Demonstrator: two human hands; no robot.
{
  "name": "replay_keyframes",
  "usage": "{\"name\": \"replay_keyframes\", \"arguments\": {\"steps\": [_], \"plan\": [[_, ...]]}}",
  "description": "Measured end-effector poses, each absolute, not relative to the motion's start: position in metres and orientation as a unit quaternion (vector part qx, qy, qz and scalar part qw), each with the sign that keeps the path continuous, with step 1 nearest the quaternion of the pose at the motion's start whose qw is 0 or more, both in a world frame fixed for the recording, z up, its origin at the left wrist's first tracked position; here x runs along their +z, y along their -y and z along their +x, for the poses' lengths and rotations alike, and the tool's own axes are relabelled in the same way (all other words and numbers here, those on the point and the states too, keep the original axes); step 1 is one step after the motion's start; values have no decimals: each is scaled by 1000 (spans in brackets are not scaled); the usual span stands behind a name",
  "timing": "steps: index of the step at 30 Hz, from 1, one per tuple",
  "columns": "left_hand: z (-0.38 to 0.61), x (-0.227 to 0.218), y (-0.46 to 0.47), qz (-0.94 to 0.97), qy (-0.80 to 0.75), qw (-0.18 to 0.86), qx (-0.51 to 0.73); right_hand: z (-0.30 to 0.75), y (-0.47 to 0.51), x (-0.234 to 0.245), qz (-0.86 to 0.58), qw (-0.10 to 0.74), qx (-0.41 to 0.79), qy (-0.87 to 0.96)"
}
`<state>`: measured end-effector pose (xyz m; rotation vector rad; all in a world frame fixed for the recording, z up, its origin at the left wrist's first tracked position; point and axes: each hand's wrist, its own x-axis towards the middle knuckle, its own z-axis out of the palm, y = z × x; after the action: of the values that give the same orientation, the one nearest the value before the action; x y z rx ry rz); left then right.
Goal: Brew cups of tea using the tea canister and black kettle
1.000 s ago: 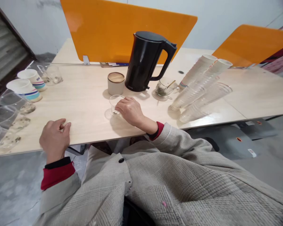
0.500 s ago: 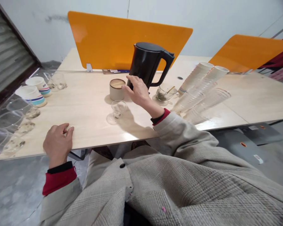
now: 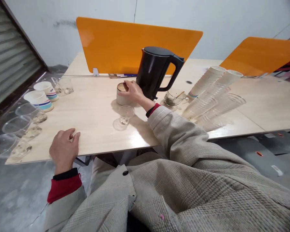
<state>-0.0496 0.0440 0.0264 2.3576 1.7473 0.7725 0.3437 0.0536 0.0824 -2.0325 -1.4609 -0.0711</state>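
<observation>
My right hand (image 3: 135, 92) is at a small beige jar (image 3: 120, 97) with a wooden top, its thumb in front and its fingers over the far side of the rim. Just in front of the jar stands a clear plastic cup (image 3: 126, 113) with dark bits at its bottom. Behind my right wrist rises a black electric kettle (image 3: 153, 72), handle to the right. Near the table's front edge my left hand (image 3: 64, 146) rests in a loose fist, with nothing visible in it.
Clear cups (image 3: 16, 125) with dark bits and two paper cups (image 3: 38, 99) line the left side. Right of the kettle are a glass cup (image 3: 171, 99) of green leaves with a small spoon and leaning stacks of cups (image 3: 207, 96). An orange partition (image 3: 111, 45) stands behind.
My right hand has moved left from beside the kettle and closed around the top of the jar. My left hand stays at the table edge. The whole view has shifted slightly.
</observation>
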Motion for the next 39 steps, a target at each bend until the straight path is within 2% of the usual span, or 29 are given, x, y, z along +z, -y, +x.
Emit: {"name": "replay_keyframes", "arguments": {"steps": [6,10,13,18,23,27,33,39], "plan": [[-48,27,-44,777,-576,54,248,354,-14,128,-731,326,-108,589],[-50,26,-46,770,-569,69,282,337,58,168,-701,359,-159,596],[-52,27,-40,760,-548,80,340,314,119,178,-681,367,-177,609],[-38,32,-3,756,-487,116,422,277,173,148,-667,353,-118,645],[2,28,38,809,-339,267,399,245,168,100,-677,335,-22,655],[30,21,51,818,-247,365,370,231,156,80,-695,320,-2,644],[55,18,52,829,-227,372,349,228,154,74,-695,322,-19,642],[69,19,55,837,-226,337,366,222,150,70,-683,341,-40,644]]}}
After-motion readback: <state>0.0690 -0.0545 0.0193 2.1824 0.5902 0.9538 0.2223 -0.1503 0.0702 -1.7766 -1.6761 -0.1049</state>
